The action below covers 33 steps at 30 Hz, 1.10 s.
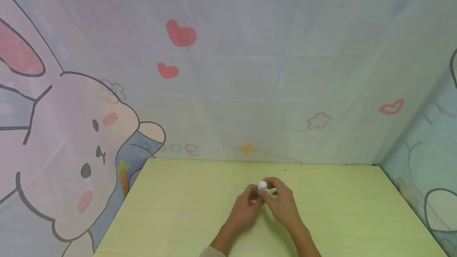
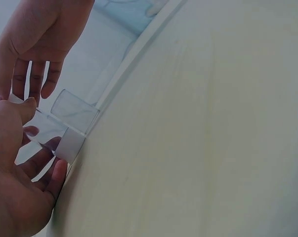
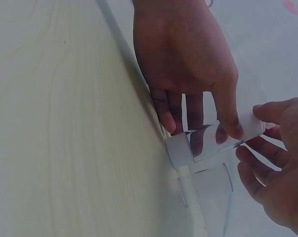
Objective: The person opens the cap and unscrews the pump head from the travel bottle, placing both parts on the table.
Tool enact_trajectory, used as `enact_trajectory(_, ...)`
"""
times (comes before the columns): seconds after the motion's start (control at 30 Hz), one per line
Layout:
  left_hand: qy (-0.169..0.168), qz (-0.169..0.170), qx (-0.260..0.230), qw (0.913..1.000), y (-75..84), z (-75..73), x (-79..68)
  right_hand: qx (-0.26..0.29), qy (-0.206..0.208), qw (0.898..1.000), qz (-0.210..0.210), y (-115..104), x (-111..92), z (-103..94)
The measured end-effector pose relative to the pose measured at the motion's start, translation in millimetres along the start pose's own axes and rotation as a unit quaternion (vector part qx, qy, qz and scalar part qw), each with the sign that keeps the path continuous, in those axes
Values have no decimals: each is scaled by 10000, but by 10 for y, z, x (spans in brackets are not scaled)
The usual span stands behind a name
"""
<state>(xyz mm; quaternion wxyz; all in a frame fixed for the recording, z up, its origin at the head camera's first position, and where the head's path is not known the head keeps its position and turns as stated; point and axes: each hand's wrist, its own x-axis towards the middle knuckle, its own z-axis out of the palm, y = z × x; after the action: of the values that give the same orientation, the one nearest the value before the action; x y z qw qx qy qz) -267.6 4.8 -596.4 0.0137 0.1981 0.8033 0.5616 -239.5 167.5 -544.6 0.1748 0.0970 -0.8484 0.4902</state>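
A small upright tube-shaped container (image 1: 262, 185) with a white top is held between both hands over the table. In the right wrist view its shiny, see-through middle (image 3: 204, 143) lies between a white lower end (image 3: 179, 151) and a white upper part (image 3: 252, 124). A clear curved piece (image 2: 74, 109) stands out from its side. My left hand (image 1: 245, 208) grips the upper part with thumb and fingers. From the other side my right hand (image 1: 284, 205) holds the shiny middle, thumb against it and fingers behind. The exact kind of container cannot be told.
The pale wooden table (image 1: 178, 201) reaches back to a hanging cloth (image 1: 232, 102) printed with a rabbit, hearts and stars. A tiny dark speck (image 1: 285, 170) lies near its back edge. More printed cloth (image 1: 433, 146) hangs at the right.
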Motion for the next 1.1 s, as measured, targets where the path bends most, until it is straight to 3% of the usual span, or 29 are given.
enact_trajectory(0.67,-27,59,-58,10000,24,-3,12,-44,-84,9998,184,-3,14,-12)
enact_trajectory(1.1,-19,66,-42,10000,10,-10,12,-46,-113,9999,94,2,5,-11)
